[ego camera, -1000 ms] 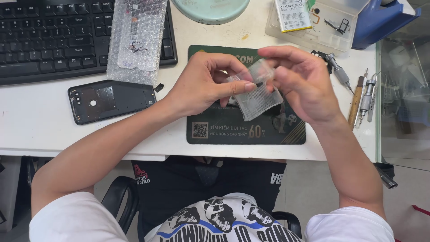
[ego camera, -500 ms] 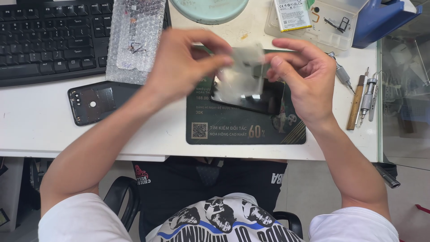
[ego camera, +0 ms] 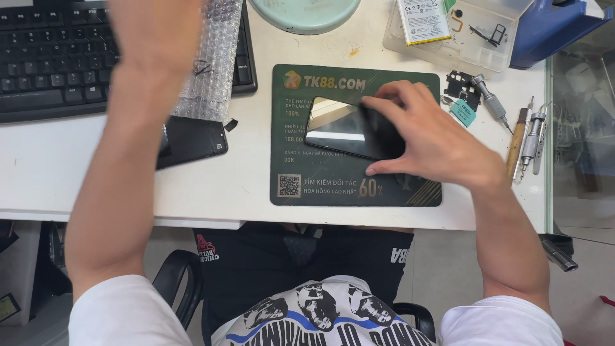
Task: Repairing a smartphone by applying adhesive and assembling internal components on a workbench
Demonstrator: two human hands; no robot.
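Your right hand (ego camera: 435, 144) lies on a thin black phone screen (ego camera: 349, 128). The screen rests flat on the dark green mat (ego camera: 359, 186), near the front edge of the table (ego camera: 243, 182). Your fingers are spread and bent over the right end of the screen. Your thumb presses at its near edge. You are holding it down, not lifting it.

Your left hand (ego camera: 157, 38) is raised high over the keyboard (ego camera: 51, 57) at the back left of the table. The top of the picture cuts off its fingers, so you cannot tell if they are open or closed. It looks like it holds nothing you can see.

The screen looks light, stiff and very thin. It is shiny glass, so it will likely be slippery and can crack if bent. Take it by the two long edges, not by the flat face.

There is open room on the mat in front of the screen and on the bare table left of the mat. A black phone back (ego camera: 192, 141) lies to the left, partly under your left arm. Bubble wrap (ego camera: 214, 64) lies behind it, over the keyboard's right end. Small tools (ego camera: 525, 138) lie close to the right edge of the table, so it is crowded there. A clear tray (ego camera: 461, 38) sits at the back right corner.
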